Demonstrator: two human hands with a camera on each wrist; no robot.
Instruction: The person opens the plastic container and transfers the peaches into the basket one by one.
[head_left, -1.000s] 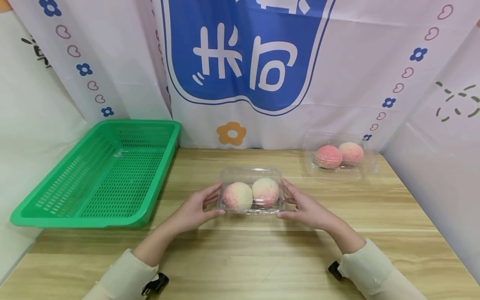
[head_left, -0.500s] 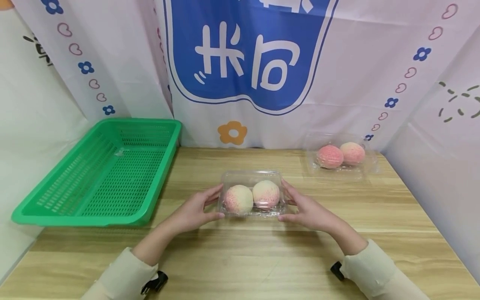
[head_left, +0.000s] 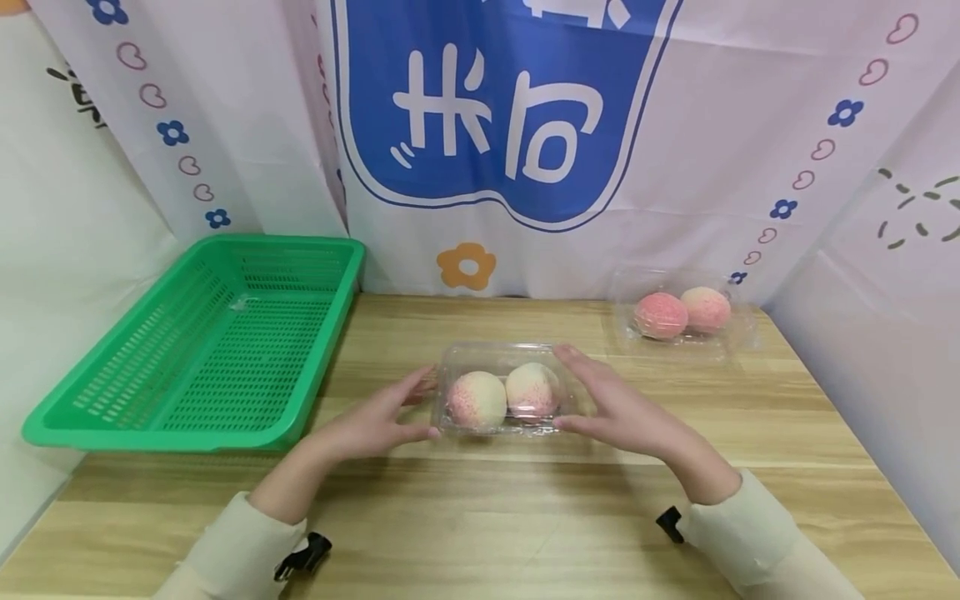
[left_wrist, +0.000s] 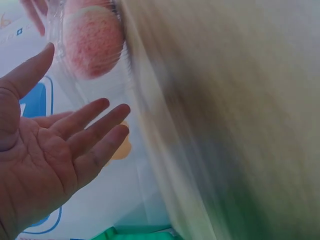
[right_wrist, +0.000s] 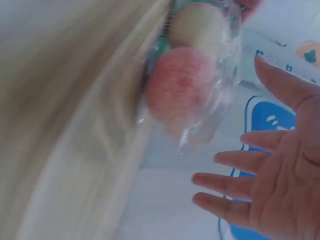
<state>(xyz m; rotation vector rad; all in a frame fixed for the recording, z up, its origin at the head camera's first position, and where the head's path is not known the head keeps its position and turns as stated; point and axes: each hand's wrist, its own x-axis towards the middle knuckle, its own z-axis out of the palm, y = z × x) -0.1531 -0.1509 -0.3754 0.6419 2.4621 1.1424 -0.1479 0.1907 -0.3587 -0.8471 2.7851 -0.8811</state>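
Observation:
A clear plastic clamshell box point(head_left: 491, 357) with two cream-and-pink peaches point(head_left: 477, 400) in it stands at the middle of the table. To its left, my left hand point(head_left: 375, 429) is spread with a small gap between fingertips and wall. My right hand point(head_left: 622, 412) is spread at the other end, its fingertips overlapping the box's right edge in the head view. Both wrist views show the palms bare, with straight, parted fingers. A pink peach point(left_wrist: 95, 42) shows through the plastic in the left wrist view, and another peach point(right_wrist: 180, 85) in the right wrist view.
A green slotted plastic basket point(head_left: 315, 408) stands on the left side of the wooden table point(head_left: 487, 525). At the back right is a second clear box point(head_left: 626, 333) with two peaches point(head_left: 660, 315). A printed cloth point(head_left: 675, 167) hangs behind.
Both hands have come away from the box's sides and their fingers have spread; the left has drawn back to the left. The box sits slightly lower in the view than a second ago.

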